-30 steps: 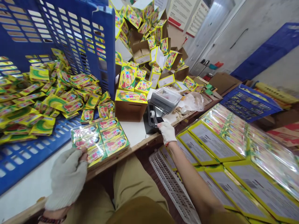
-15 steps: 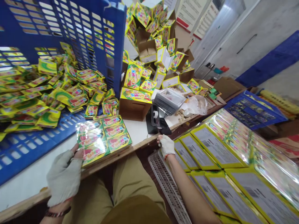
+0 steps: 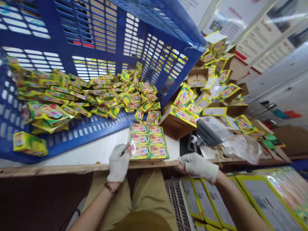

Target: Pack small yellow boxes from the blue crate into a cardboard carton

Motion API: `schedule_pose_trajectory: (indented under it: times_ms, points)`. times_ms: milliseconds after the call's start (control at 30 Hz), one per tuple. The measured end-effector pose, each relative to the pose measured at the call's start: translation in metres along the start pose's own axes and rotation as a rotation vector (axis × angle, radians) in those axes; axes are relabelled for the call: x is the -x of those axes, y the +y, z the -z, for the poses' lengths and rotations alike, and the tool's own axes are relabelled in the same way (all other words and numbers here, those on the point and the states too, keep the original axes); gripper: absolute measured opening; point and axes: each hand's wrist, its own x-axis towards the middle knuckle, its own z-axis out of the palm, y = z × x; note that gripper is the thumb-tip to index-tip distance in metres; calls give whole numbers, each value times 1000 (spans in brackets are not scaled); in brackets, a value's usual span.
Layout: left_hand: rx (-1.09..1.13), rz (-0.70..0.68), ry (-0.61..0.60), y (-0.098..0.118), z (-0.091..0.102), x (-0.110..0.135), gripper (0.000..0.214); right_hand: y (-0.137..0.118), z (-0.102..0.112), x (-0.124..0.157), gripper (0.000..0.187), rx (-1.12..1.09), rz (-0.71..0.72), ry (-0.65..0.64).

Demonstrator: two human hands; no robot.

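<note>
A clear-wrapped pack of small yellow boxes (image 3: 149, 142) lies flat near the front edge of the white table (image 3: 91, 152). My gloved left hand (image 3: 119, 162) rests against the pack's left side, fingers bent on its edge. My gloved right hand (image 3: 198, 166) is at the table's edge, just right of the pack and below a black tape dispenser (image 3: 191, 144); its fingers are curled, and what they hold is hidden.
A tipped blue crate (image 3: 79, 131) spills several loose yellow boxes (image 3: 96, 96) at the back left. Brown cartons with yellow lids (image 3: 178, 120) pile up behind. A clear plastic bag (image 3: 243, 149) lies right. Wrapped yellow packs (image 3: 262, 199) are stacked low on the right.
My right hand has come back from the tape dispenser toward the pack at the table's edge. My left hand stays on the pack. My view has swung left and down.
</note>
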Motion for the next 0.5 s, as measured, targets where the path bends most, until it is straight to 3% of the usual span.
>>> schedule_pose_trajectory:
  times_ms: [133,233,300,367,433,500]
  points:
    - [38,-29,1,4,2,7,29,-129,-4,-39,15,91,239,-144]
    - [26,-47,9,1,3,11,32,-196,-29,-76,10,169,273,-320]
    - [-31,-45,40,-2,4,13,33,-216,-48,-102,11,288,224,-351]
    - [-102,-22,100,-4,4,14,27,-220,-63,-127,9,439,163,-309]
    - [-162,1,185,-5,5,14,15,-215,-74,-148,12,549,138,-204]
    - [-184,-25,250,-7,4,14,19,-209,-80,-164,15,566,180,-46]
